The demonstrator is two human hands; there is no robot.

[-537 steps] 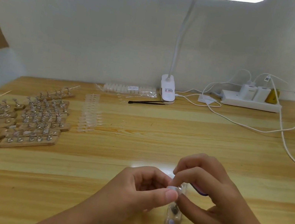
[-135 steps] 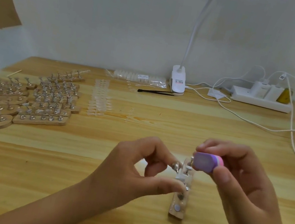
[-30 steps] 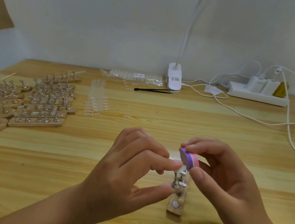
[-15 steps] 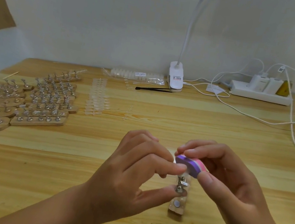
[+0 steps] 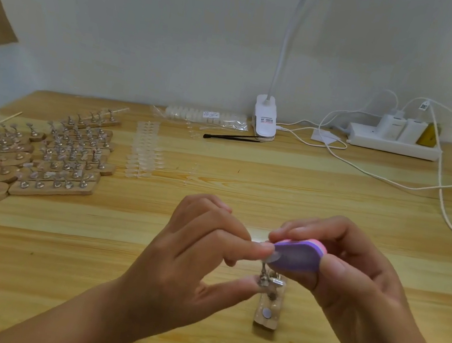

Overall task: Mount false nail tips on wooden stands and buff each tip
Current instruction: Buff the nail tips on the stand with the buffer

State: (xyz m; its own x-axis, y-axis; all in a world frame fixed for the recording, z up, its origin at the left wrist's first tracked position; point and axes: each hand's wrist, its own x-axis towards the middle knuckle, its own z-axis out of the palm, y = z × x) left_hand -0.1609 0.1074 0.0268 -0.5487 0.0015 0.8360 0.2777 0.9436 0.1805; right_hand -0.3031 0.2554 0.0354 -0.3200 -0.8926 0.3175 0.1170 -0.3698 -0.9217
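Near-centre tabletop (image 5: 333,204): my left grip (image 5: 198,256) and right grip (image 5: 350,276) meet above a wooden stand (image 5: 268,313) lying end-on to me; the buffer block (image 5: 297,256) in my right grip sits over its post (image 5: 263,270), apparently touching a nail tip (image 5: 272,257). Far left: rows of filled stands (image 5: 64,162); beside them, right, nail-tip strips (image 5: 144,154). Behind, by the wall (image 5: 153,24), left to right: bagged tips (image 5: 204,115), lamp clamp (image 5: 265,116), power strip (image 5: 394,141).

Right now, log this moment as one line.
step: buffing | left hand: holds nail tip on wooden stand | right hand: holds purple buffer block against nail tip
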